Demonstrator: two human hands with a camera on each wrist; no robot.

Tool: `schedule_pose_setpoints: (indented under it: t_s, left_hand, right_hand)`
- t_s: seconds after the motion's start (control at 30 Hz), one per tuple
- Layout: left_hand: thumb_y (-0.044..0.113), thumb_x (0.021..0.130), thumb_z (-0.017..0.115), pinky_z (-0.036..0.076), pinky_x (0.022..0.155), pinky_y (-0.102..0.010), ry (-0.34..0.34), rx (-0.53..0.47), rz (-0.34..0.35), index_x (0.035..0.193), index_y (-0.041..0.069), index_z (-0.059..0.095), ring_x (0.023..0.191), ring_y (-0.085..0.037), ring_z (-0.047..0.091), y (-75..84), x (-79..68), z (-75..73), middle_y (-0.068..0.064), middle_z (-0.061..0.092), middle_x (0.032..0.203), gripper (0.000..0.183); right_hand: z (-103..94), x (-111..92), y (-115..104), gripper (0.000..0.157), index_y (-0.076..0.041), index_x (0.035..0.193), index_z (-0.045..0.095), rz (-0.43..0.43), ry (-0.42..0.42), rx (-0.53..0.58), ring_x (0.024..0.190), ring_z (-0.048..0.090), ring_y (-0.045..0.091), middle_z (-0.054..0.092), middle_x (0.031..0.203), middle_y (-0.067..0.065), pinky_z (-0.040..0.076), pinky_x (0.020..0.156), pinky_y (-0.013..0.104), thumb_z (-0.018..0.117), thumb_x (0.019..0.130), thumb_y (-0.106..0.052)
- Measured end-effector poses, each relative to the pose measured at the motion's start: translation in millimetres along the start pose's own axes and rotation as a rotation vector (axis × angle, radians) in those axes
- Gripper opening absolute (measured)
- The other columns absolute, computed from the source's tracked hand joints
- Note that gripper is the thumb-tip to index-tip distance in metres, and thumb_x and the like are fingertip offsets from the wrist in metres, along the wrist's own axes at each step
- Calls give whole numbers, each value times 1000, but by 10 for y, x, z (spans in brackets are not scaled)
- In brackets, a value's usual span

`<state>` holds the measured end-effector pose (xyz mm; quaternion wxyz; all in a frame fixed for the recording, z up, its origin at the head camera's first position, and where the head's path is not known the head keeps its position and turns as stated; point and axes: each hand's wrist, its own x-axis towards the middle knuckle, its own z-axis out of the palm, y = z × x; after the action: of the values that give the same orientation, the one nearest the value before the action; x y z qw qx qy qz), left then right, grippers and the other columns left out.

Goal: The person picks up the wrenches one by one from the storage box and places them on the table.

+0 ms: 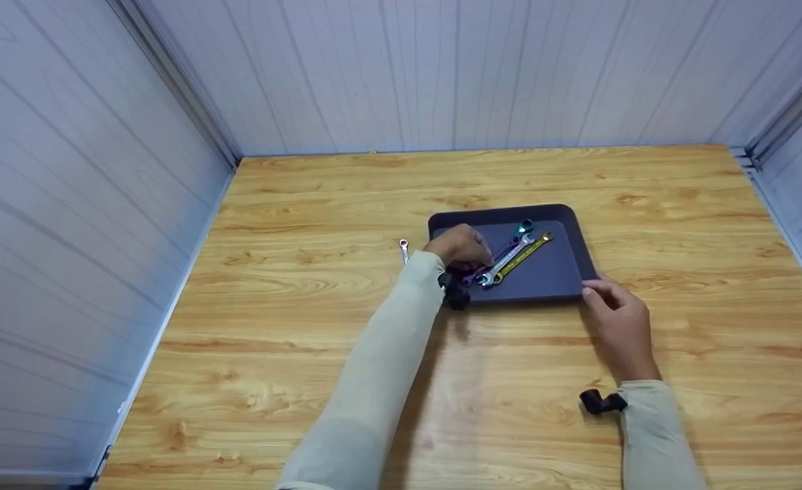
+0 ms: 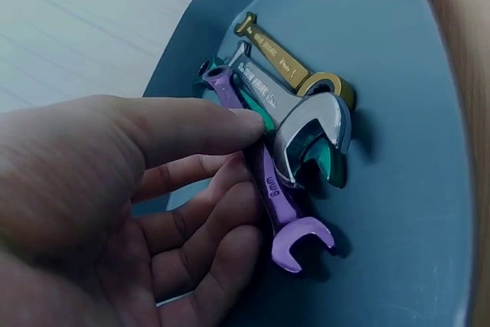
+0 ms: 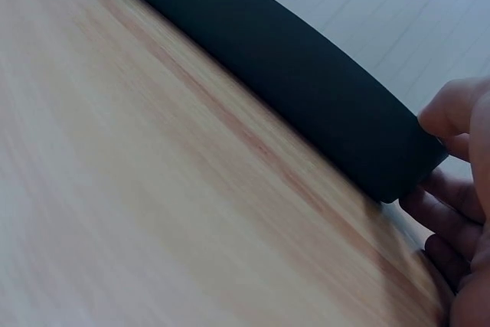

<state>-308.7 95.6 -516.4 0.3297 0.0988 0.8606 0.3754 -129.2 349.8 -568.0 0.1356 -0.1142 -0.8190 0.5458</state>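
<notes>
In the head view my left hand reaches into a dark shallow tray. Its thumb and curled fingers pinch the middle of a purple wrench, whose open end points away from the palm in the left wrist view. Beside that lies a silver wrench, partly over a green wrench. A gold wrench lies on the far side of the silver one. My right hand grips the tray's near right corner, thumb at the rim and fingers below it in the right wrist view.
Another silver wrench lies on the wooden table left of the tray, partly hidden by the left forearm. White panel walls stand behind the table and at both sides. Small black cameras are worn on the wrists.
</notes>
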Motion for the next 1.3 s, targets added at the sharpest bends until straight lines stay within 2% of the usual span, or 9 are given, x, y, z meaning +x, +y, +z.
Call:
schedule_pose_setpoints:
  t_s: [0.2, 0.33, 0.43, 0.7, 0.87, 1.07, 1.3]
  left_hand:
    - [11, 89, 74, 49, 62, -26, -22, -78, 59, 97, 7, 77, 67, -12, 58, -37, -27, 23, 0, 65, 76, 9]
    - [12, 89, 72, 46, 59, -26, -5, -119, 64, 88, 8, 74, 63, -13, 54, -55, -27, 35, 0, 61, 72, 4]
    - [13, 90, 72, 46, 58, -26, -6, -164, 53, 83, 10, 71, 61, -12, 54, -68, -20, 46, 0, 60, 70, 8]
    - [13, 89, 68, 50, 59, -26, -11, -239, 38, 80, 8, 71, 61, -12, 56, -76, 2, 32, -2, 62, 69, 11]
    - [15, 87, 66, 52, 59, -26, 0, -256, 32, 73, 10, 66, 61, -13, 57, -69, -7, 7, -3, 62, 69, 15]
    - [17, 89, 64, 54, 60, -27, 16, -267, 44, 74, 12, 63, 64, -14, 61, -63, -6, -7, -4, 64, 70, 16]
    - [9, 90, 63, 56, 63, -29, -11, -280, 63, 80, 3, 68, 64, -16, 61, -83, 32, -11, -7, 63, 71, 13]
  right_hand:
    - [-12, -2, 8, 35, -9, 118, 72, -3, 3, -5, 131, 51, 18, 56, 143, 3, 43, 98, 17, 66, 98, -36]
    - [-12, 9, 19, 36, -7, 120, 72, -18, 0, -12, 131, 51, 21, 56, 143, 7, 44, 96, 16, 65, 98, -35]
    - [-18, 5, 23, 35, -6, 120, 71, -21, 0, -15, 132, 51, 22, 55, 144, 8, 43, 98, 17, 65, 99, -33]
    - [-16, 1, 5, 35, -7, 118, 72, -9, 13, -4, 132, 50, 22, 55, 144, 7, 43, 101, 22, 66, 98, -34]
    - [-24, 3, -13, 35, -7, 118, 72, 0, 14, -15, 133, 50, 22, 54, 145, 7, 43, 103, 25, 65, 98, -35]
    - [-50, 25, -49, 36, -10, 119, 72, 5, 3, -8, 134, 49, 18, 53, 146, 1, 42, 104, 25, 65, 98, -38]
    - [-65, 20, -22, 34, -8, 120, 72, -12, 13, -21, 128, 53, 19, 57, 142, 6, 45, 92, 17, 65, 99, -34]
